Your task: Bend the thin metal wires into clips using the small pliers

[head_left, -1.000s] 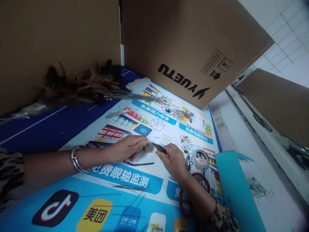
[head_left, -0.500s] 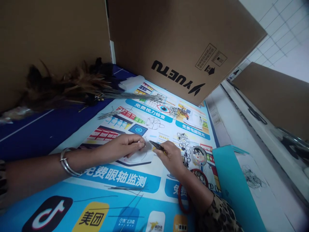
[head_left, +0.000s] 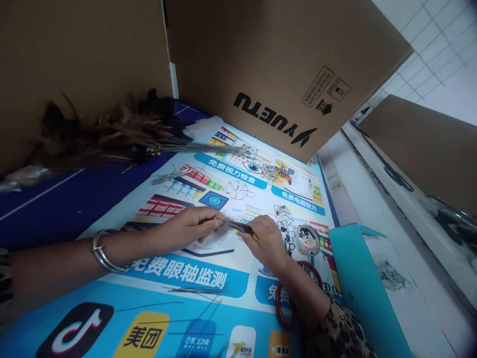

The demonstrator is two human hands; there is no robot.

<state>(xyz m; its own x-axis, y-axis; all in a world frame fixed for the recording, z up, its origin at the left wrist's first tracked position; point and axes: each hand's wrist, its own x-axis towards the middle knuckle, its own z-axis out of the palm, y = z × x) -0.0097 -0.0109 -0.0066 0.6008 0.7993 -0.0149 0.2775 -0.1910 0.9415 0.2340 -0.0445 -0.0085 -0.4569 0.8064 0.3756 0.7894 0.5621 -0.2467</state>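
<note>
My left hand [head_left: 199, 223], with two silver bangles [head_left: 102, 251] on its wrist, is closed in a pinch on a thin wire [head_left: 224, 218]. Much of that wire is hidden by the fingers. In my right hand [head_left: 266, 242] is a pair of pliers [head_left: 240, 226] with black and yellow handles, the fingers wrapped round them. The jaws point left and meet the wire at my left fingertips. Whether the jaws are fully closed is too small to tell. Both hands are above the printed sheet [head_left: 238, 286].
Loose straight wires [head_left: 194, 291] lie in front. Beyond are a wire bundle [head_left: 208, 147] and brown feathers [head_left: 122, 127]. Curled black wire pieces [head_left: 283, 214], a round tin [head_left: 308, 239] and red-handled scissors [head_left: 285, 311] are at right, beside a teal box [head_left: 363, 278]. A cardboard box [head_left: 268, 59] stands behind.
My right hand has brought the pliers left, so their tip now reaches the wire at my left fingertips. The left hand has barely moved.
</note>
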